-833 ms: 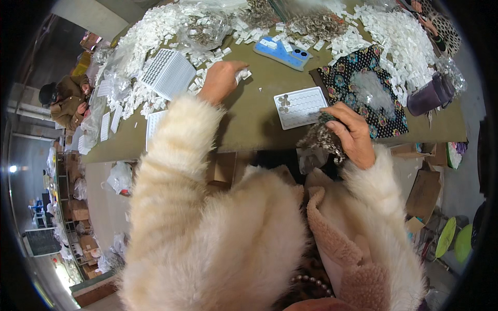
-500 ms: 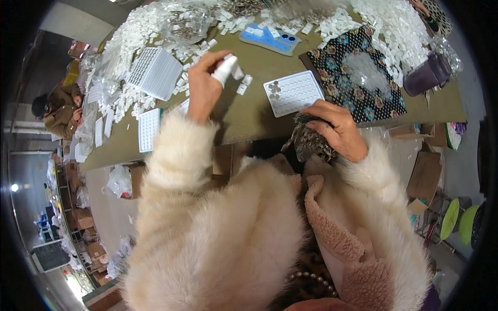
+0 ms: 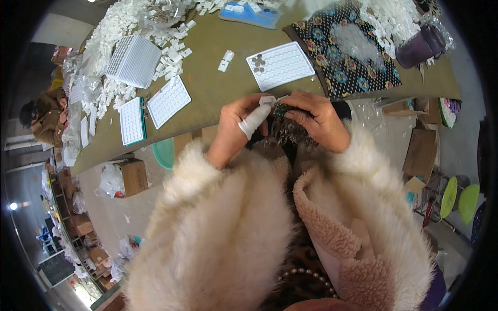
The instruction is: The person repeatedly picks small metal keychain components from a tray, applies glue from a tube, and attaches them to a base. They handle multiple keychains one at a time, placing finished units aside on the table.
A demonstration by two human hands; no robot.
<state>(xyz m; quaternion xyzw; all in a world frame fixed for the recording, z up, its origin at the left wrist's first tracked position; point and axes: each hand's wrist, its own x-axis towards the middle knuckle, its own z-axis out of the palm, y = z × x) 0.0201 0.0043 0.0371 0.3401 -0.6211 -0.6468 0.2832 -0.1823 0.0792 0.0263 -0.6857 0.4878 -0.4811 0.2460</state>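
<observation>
My left hand, a white cover on one finger, pinches a small white plastic piece in front of the table edge. Close against it, my right hand grips a bunch of small dark, thin pieces that hangs below its fingers; their kind is too small to make out. The fingertips of both hands nearly meet at the white piece. Beyond them on the table lies a white dimpled tray with several small grey round pieces at its left end.
Two loose white pieces lie left of the tray. Further left are more white trays, a tray stack and heaped white pieces. A patterned cloth and purple bottle stand right. Another person sits far left.
My left hand has come down from the white pieces on the table to my right hand, bringing a white piece. The right hand still holds the dark bunch. The view has shifted.
</observation>
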